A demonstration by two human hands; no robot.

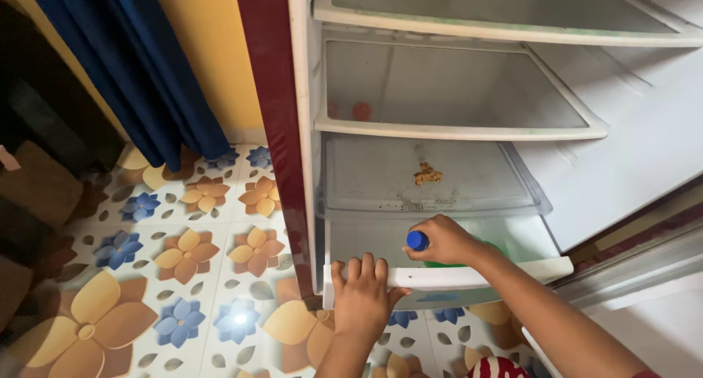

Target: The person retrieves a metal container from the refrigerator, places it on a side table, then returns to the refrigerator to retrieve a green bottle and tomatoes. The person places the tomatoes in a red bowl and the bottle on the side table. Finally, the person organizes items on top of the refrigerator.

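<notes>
Flowered floor tiles (187, 257) below, two hands: left hand (362, 294) clasps one drawer (469, 275), right hand (443, 240) grips one bottle (419, 241).

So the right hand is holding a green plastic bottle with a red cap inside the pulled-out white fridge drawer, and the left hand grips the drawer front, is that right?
Not quite: the cap is blue, not red. The head view shows the right hand holding a green plastic bottle by its blue cap inside the pulled-out white fridge drawer, while the left hand grips the drawer front.
</notes>
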